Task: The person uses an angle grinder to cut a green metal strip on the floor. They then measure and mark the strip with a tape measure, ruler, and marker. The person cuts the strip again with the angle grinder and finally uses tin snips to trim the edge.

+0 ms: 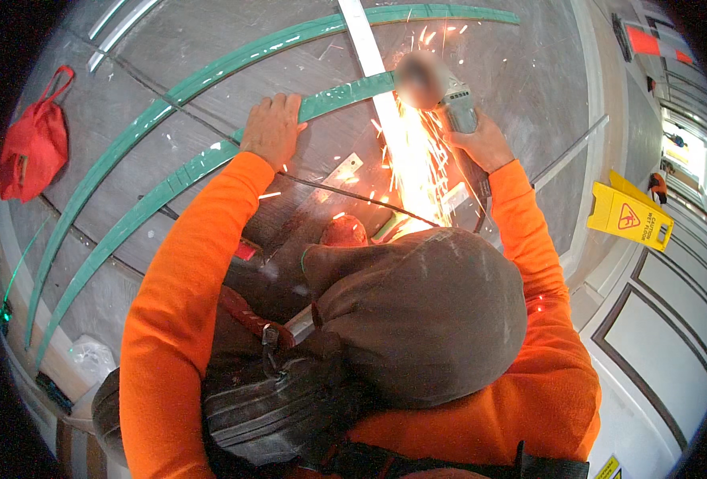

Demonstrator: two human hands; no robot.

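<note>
My right hand (483, 145) grips an angle grinder (460, 110), whose disc end is blurred. The grinder meets the right end of a long, curved green strip (341, 99), and a bright stream of sparks (419, 160) pours from there toward my knees. Left of the cut, my left hand (273, 130) holds that strip down, fingers curled over its far edge. Under the strip's end runs a white metal bar (361, 33). A second curved green strip (202, 78) lies farther off, roughly alongside.
A red bag (34, 152) lies at the far left, near a clear plastic bag (93, 357). A dark cable (353, 194) crosses before my knees. A thin metal bar (570, 150) lies to the right. Beyond it stands a yellow floor sign (629, 214).
</note>
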